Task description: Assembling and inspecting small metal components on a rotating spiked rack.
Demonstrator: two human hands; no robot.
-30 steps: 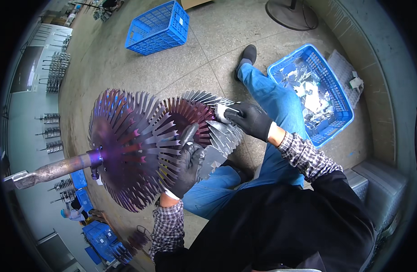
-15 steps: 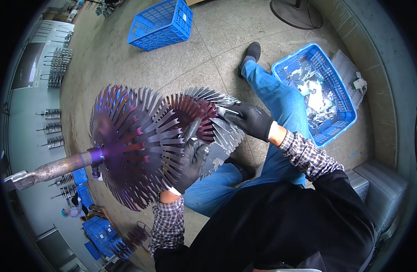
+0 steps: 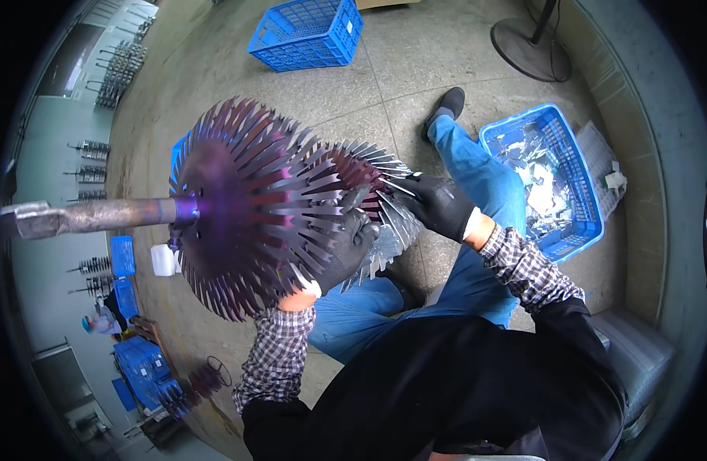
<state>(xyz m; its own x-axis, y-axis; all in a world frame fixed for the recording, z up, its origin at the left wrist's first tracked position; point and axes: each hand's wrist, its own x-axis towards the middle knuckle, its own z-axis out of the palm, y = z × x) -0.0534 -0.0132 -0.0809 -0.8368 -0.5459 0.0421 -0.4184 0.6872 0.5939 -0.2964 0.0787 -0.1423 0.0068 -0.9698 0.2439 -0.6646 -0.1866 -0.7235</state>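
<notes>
A large rack of dark purple, fork-tipped metal blades (image 3: 230,207) fans round a thick metal rod (image 3: 107,217) at the left. Behind it is a smaller ring of reddish blades (image 3: 350,170). My right hand (image 3: 444,207), in a black glove, pinches a thin light metal strip (image 3: 398,187) against this ring's right edge. My left hand (image 3: 350,244), in a dark glove, is curled beside the ring, partly behind the large blades; what its fingers grip is hidden. Thin grey metal plates (image 3: 390,244) fan out between my hands.
A blue basket (image 3: 595,196) of loose shiny metal pieces stands on the floor at my right. Another blue crate (image 3: 306,38) is at the far side, near a round stand base (image 3: 522,52). Blue crates (image 3: 146,373) and a person (image 3: 101,319) are at the lower left.
The bladed rack has tilted, its rod end rising in the picture. Both hands have shifted slightly right with it, my left hand also upward. The surroundings have moved in view.
</notes>
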